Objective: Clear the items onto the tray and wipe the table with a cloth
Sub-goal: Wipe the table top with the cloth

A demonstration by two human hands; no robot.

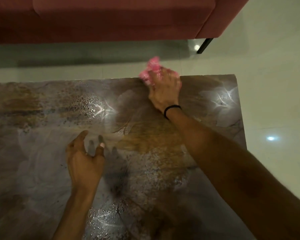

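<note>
My right hand (pixel 164 89) grips a bunched pink cloth (pixel 150 69) at the far edge of the glossy brown table (pixel 42 104); the cloth sticks out past the edge and is blurred. A black band circles that wrist. My left hand (pixel 84 160) hovers over the middle of the tabletop with fingers spread and nothing in it, its reflection showing beneath. Wet droplets and streaks cover parts of the surface. No tray or other items are in view.
A dark red sofa (pixel 111 18) stands beyond the table, with a black leg (pixel 204 45) on the pale tiled floor (pixel 275 66). A strip of floor separates sofa and table. The table's right edge runs down at the right.
</note>
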